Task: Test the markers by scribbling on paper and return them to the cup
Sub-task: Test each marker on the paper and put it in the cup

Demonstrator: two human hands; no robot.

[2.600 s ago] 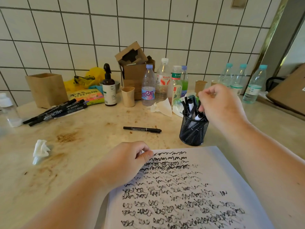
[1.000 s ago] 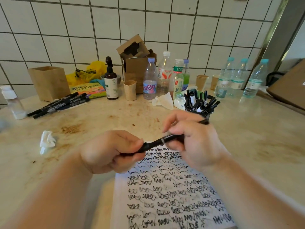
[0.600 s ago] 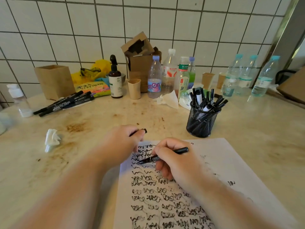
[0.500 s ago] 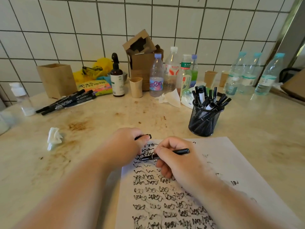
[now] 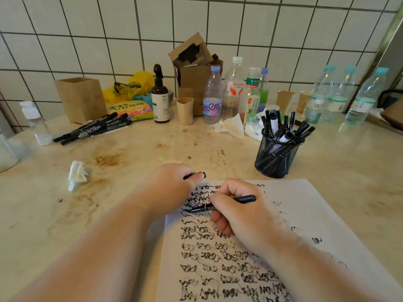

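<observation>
Two hands split the marker since a second ago: our left hand (image 5: 174, 188) pinches the cap (image 5: 195, 175), our right hand (image 5: 237, 210) grips the marker (image 5: 222, 203), tip on the paper (image 5: 305, 214) near the table's front edge; scribbling starts, cup (image 5: 275, 158) waits.

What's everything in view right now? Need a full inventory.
paper: 1, white with black scribbles, front centre
marker: 1, black, in right hand, tip on the paper
cap: 1, black, in left hand
mesh cup: 1, black, full of markers, behind the paper
loose markers: several, black, back left
wooden box: 1, tan, back left
pump bottle: 1, brown, back centre
plastic bottles: about eight, clear, along the wall
paper cups: 3, beige and brown, back
cardboard box: 1, brown, at the wall
tissues: 2, white, left and centre
counter: 1, beige, stained
left hand: pinches the cap
right hand: grips the marker
</observation>
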